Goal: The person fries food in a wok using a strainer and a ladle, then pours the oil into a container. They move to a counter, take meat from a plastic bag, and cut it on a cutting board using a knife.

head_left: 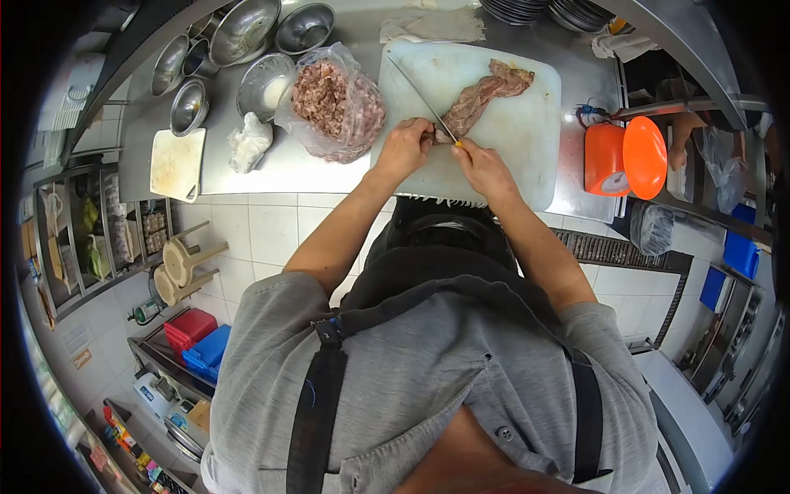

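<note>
A long piece of dark meat point(491, 92) lies diagonally on the white cutting board point(527, 165). My right hand point(485, 169) is closed on the yellow handle of a knife point(420, 96), whose long blade points away to the upper left across the near end of the meat. My left hand point(405, 150) is closed on the near end of the meat, just left of the blade; its fingertips are partly hidden. Left of the board stands an open clear plastic bag point(362, 115) filled with chunks of cut meat point(319, 95).
Several metal bowls point(305, 29) stand at the back left, above a small white board point(176, 165) and a white bundle point(250, 142). An orange scale point(605, 156) is on the right. A cloth point(432, 26) and dark stacked plates point(514, 8) lie behind the board.
</note>
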Available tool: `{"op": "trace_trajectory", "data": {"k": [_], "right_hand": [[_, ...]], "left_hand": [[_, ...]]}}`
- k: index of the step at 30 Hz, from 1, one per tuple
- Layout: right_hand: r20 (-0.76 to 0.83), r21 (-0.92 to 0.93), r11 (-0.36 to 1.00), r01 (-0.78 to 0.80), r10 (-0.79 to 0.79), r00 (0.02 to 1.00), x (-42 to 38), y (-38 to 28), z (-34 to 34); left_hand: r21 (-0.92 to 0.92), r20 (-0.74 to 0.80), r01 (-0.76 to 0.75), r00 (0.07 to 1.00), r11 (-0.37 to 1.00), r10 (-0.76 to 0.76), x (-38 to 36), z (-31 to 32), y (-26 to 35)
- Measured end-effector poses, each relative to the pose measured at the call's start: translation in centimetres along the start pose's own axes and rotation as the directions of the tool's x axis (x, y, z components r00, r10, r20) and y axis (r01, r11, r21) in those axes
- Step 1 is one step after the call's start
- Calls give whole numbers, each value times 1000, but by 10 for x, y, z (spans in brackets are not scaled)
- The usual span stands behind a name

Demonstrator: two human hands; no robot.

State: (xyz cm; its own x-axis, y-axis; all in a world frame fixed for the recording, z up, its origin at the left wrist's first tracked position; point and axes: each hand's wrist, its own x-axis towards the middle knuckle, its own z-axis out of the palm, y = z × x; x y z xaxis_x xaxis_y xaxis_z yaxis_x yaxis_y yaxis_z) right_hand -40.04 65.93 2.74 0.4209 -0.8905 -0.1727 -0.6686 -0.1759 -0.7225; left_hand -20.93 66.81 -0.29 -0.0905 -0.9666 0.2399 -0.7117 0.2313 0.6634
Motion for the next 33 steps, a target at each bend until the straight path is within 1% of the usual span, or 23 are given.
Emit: {"op": "trace_trajectory", "data": {"k": [1, 3, 4, 5, 6, 8, 10, 12, 14, 15, 17, 18, 20, 22, 23, 25, 28, 30, 32, 33], "right_hand": [[-6, 2, 1000, 16, -16, 1000, -3, 3, -1], [-18, -6, 999, 36, -36, 999, -12, 8, -9], [7, 20, 1000, -6, 6, 1000, -24, 10, -13], [36, 44, 998, -49, 47, 998, -36, 13, -17], [41, 37, 998, -49, 47, 998, -46, 16, -21], [68, 53, 989, -139, 136, 988, -64, 18, -28], [81, 46, 987, -157, 153, 985, -77, 13, -36], [88, 44, 984, -175, 171, 981, -85, 6, -45], [97, 53, 989, -138, 132, 986, -91, 1, -49], [96, 54, 988, -142, 137, 986, -91, 0, -51], [110, -25, 997, -76, 78, 991, -91, 1, -52], [110, -23, 997, -79, 81, 991, -90, 1, -52], [95, -44, 998, -40, 44, 994, -86, 2, -51], [94, -56, 997, -43, 48, 994, -83, 0, -51], [91, -72, 996, -45, 52, 994, -80, -2, -51], [108, -45, 998, -50, 55, 993, -71, -2, -50], [139, -10, 998, -60, 60, 988, -52, -6, -51], [159, 7, 998, -66, 64, 985, -38, -7, -44], [100, 22, 999, -36, 34, 994, -26, 2, -29], [98, 25, 999, -38, 36, 994, -21, 4, -21]], "left_hand": [[3, 1, -5, 1000, 1000, 5, -3, 1, 2], [-111, -66, 79, 994, 991, -86, -5, 2, 8], [-115, -71, 76, 994, 990, -85, -7, 2, 9], [-158, -56, 137, 987, 978, -148, -7, -3, 16], [-200, -38, 200, 977, 959, -212, -8, -5, 19], [-209, -46, 208, 974, 956, -222, -10, -2, 16], [-216, -52, 208, 973, 954, -224, -9, 2, 12], [-191, -47, 257, 962, 947, -270, -5, 5, 11], [-219, -64, 256, 959, 942, -276, -1, 8, 9], [-243, -84, 257, 955, 935, -285, 1, 9, 9], [-229, -83, 237, 962, 944, -261, 4, 9, 8], [-214, -87, 216, 967, 953, -239, 6, 9, 7], [-208, -74, 220, 968, 953, -239, 8, 8, 7], [-199, -59, 227, 968, 954, -242, 11, 7, 7], [-201, -66, 206, 973, 958, -223, 12, 8, 8], [-201, -68, 187, 976, 961, -205, 14, 8, 8], [-173, -28, 216, 974, 961, -224, 16, 8, 7], [-195, -2, 238, 970, 951, -243, 15, 7, 7], [-197, -22, 233, 970, 952, -242, 17, 3, 6], [-207, -44, 224, 970, 952, -238, 18, 3, 6]]}}
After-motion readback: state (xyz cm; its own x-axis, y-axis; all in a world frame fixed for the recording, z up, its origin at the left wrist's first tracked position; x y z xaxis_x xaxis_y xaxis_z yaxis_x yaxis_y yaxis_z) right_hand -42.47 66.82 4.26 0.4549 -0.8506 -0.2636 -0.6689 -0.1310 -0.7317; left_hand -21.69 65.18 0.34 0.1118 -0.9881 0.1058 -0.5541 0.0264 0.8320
